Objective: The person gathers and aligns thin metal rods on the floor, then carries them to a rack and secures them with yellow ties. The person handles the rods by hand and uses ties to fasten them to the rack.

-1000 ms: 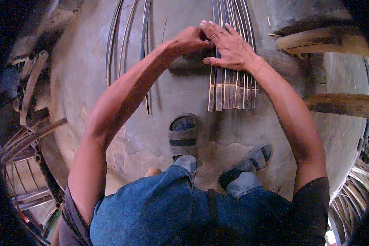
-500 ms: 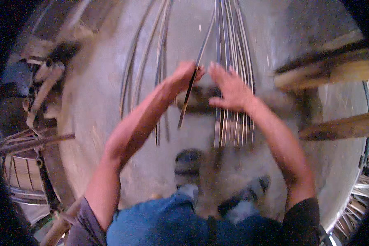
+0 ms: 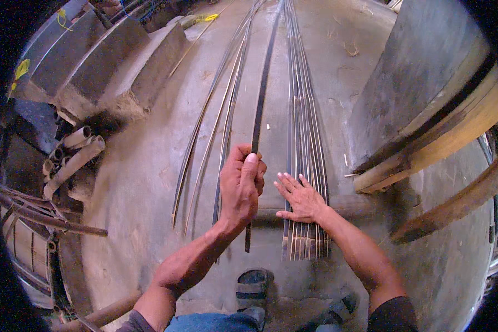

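Note:
My left hand [image 3: 240, 185] is closed around a long dark bamboo strip [image 3: 265, 77], thumb pressed on top. Its short end hangs below the fist, and its long part runs away from me over the floor. My right hand [image 3: 301, 200] lies flat, palm down and fingers spread, on a row of narrow strips [image 3: 307, 246] set side by side. Their near ends stick out below the palm. To the left of the held strip, several loose strips [image 3: 227, 130] stretch along the floor, one partly behind my left hand and forearm.
Concrete steps [image 3: 113, 61] rise at the far left, with cut bamboo poles [image 3: 86, 146] piled nearer. At the right stands a slanted grey slab [image 3: 415, 72] edged by a wooden beam [image 3: 426, 138]. A curved wooden piece [image 3: 454, 205] lies closer. My sandaled foot [image 3: 252, 288] is below.
The view has shifted, with more of the far floor and the steps showing. My left hand still holds the dark strip, now more upright. My right hand now rests lower on the row.

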Motion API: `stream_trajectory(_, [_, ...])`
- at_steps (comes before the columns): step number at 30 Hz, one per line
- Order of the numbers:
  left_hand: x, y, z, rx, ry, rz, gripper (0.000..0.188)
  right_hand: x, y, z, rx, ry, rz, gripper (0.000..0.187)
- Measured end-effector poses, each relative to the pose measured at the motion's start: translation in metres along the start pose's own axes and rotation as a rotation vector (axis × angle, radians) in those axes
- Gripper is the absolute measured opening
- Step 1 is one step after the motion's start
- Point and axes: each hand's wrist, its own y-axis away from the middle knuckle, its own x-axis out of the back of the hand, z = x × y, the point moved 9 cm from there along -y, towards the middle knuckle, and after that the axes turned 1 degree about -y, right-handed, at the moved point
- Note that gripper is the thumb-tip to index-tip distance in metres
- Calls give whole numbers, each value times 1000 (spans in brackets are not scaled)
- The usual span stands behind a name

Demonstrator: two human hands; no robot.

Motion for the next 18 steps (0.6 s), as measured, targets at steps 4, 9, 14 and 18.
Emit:
stream_trajectory(4, [32,-34,-25,-30,-119,131,17,3,-14,-18,59,-13,38,85])
stream_trajectory(9, [-2,0,3,-97,-237,10,19,0,-4,-5,13,-24,30,86])
stream_trajectory(14, [-3,-4,-60,40,-162,-38,18,-3,-8,-11,10,19,-34,87])
stream_trajectory(18, [27,-31,-117,99,-304,54,17,-2,-10,-11,47,-21,27,88])
